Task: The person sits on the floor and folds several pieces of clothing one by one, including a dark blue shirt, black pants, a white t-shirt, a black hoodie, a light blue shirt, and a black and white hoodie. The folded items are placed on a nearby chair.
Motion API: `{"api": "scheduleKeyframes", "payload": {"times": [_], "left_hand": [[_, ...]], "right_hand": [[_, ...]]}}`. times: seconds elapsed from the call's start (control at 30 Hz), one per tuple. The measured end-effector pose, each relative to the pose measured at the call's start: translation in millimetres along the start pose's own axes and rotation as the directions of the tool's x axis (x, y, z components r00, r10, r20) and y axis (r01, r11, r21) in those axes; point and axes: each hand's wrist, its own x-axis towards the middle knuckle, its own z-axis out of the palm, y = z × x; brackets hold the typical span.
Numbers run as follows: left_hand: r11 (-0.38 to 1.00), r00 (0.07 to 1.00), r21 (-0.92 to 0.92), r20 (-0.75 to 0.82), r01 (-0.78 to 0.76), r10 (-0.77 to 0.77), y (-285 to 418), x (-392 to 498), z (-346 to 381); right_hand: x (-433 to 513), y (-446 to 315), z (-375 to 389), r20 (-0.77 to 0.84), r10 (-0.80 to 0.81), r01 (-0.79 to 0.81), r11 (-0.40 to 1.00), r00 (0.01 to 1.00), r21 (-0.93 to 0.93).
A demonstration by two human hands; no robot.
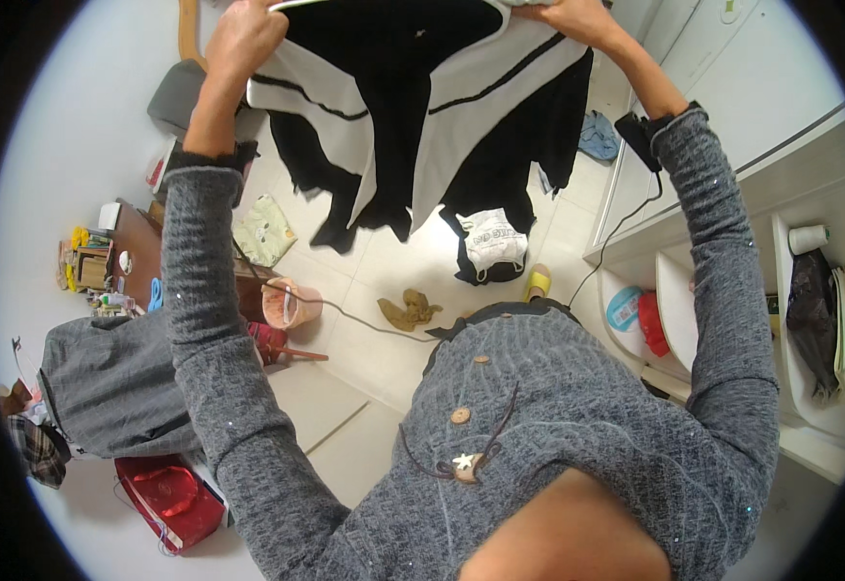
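A black and white garment [400, 109] hangs stretched between my two raised hands at the top of the head view. My left hand [244, 36] is closed on its upper left edge; my right hand [575, 18] grips the upper right edge, with its fingertips partly cut off by the frame. Long black parts dangle at both sides of the garment. Below its right part, a white printed cloth [495, 240] lies over something black on the tiled floor. A crumpled olive-brown cloth [409, 311] is on the floor nearer to my body.
A pink bin [291, 303] and a pale green patterned cloth [265, 231] are on the floor to the left, by a brown desk [135, 236]. Blue cloth [598, 136] lies near the white cabinet [764, 80] at right. A red bag [168, 501] stands lower left. Thin cables run from both wrists.
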Motion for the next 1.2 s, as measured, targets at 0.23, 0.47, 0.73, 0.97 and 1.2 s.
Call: {"api": "scheduleKeyframes", "payload": {"times": [0.23,0.47,0.73,0.97,1.2], "left_hand": [[0.996,0.994,0.005,-0.063,-0.089,0.089,-24,46,-7],[0.994,0.995,0.078,-0.081,0.07,-0.064,-21,74,-8],[0.999,0.972,-0.03,-0.235,0.021,-0.027,11,86,-13],[0.994,0.962,0.015,-0.248,-0.111,0.111,27,81,-11],[0.996,0.993,0.092,-0.115,0.006,0.005,41,89,-1]], "right_hand": [[49,-14,-26,-0.057,-0.068,0.07,0.997,0.996,0.03],[73,-25,-61,-0.128,-0.044,0.023,0.987,0.991,-0.16],[83,-11,-87,-0.132,0.084,-0.107,0.979,0.988,-0.175],[72,8,-95,-0.113,-0.001,-0.009,0.996,0.994,-0.091],[50,13,-97,-0.032,0.247,-0.244,0.967,0.968,0.077]]}}
